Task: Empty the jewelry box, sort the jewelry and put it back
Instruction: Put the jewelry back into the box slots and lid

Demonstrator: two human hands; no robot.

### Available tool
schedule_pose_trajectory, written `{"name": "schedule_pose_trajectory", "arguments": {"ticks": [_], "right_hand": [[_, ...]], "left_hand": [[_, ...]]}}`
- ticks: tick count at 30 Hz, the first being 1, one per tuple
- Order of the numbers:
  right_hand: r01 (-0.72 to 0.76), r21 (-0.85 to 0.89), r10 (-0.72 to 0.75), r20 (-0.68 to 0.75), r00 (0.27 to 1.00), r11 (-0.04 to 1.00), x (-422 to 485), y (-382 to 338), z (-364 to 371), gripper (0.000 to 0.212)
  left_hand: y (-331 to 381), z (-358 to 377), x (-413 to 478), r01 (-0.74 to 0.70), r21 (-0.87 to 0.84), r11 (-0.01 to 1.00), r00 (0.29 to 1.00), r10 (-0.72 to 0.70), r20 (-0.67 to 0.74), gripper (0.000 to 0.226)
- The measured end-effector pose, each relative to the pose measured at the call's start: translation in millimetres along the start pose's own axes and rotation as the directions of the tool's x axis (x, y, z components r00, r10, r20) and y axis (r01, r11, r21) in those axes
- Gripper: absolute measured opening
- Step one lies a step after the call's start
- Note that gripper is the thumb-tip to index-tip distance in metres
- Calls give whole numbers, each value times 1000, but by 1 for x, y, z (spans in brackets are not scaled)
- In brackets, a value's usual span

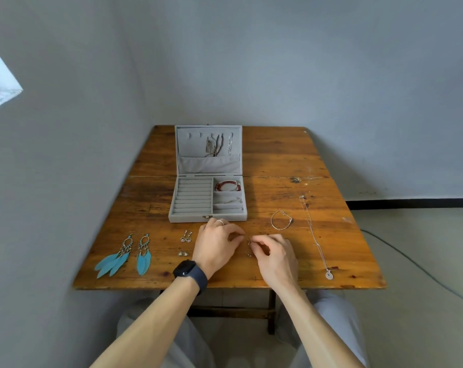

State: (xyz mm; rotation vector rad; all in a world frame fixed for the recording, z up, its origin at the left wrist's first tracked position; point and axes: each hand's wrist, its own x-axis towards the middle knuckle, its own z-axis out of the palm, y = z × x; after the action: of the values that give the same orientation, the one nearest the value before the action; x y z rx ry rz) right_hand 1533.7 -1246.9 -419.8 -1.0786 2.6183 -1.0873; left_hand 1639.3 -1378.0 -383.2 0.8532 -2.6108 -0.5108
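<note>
Sorting seemed in hand. The left hand [217, 243] and right hand [274, 252] pinched one small earring [249, 242] between their fingertips, with the box [188, 218] open just beyond. Next, likely, came careful placing beside the stud [248, 254] under the fingers.

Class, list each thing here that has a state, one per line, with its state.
jewelry box, open, lid raised
red bracelet, in the box's compartment
feather earrings, flat on table
long necklace, stretched out on table
left hand, pinches small earring
right hand, pinches small earring
</note>
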Motion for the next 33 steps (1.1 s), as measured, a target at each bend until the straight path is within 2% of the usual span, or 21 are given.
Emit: {"name": "schedule_pose_trajectory", "arguments": {"ticks": [4,8,10,14,22,27,33], "right_hand": [[14,78,-13,-18,1000,997,-4,1,-2,13],[-23,289,13,36,999,957,-5,3,-13,16],[-71,362,50,66,997,930,-4,3,-20,18],[-109,471,71,97,993,875,-1,-5,-31,14],[-38,529,-56,160,986,848,30,-52,-29,14],[27,509,-145,193,970,860,68,-85,-12,18],[85,444,-203,225,953,892,121,-109,12,18]], "left_hand": [[-11,-18,-2,81,-207,975,995,-91,-43,14],[-25,-40,-10,162,-457,874,976,-211,-59,11],[-33,-50,-13,189,-524,831,962,-264,-72,8],[-54,-68,-14,231,-561,795,932,-345,-106,5],[-102,-86,9,307,-649,697,875,-475,-96,5],[-119,-95,35,303,-646,701,881,-464,-90,11],[-131,-95,68,294,-610,736,892,-441,-103,4]]}}
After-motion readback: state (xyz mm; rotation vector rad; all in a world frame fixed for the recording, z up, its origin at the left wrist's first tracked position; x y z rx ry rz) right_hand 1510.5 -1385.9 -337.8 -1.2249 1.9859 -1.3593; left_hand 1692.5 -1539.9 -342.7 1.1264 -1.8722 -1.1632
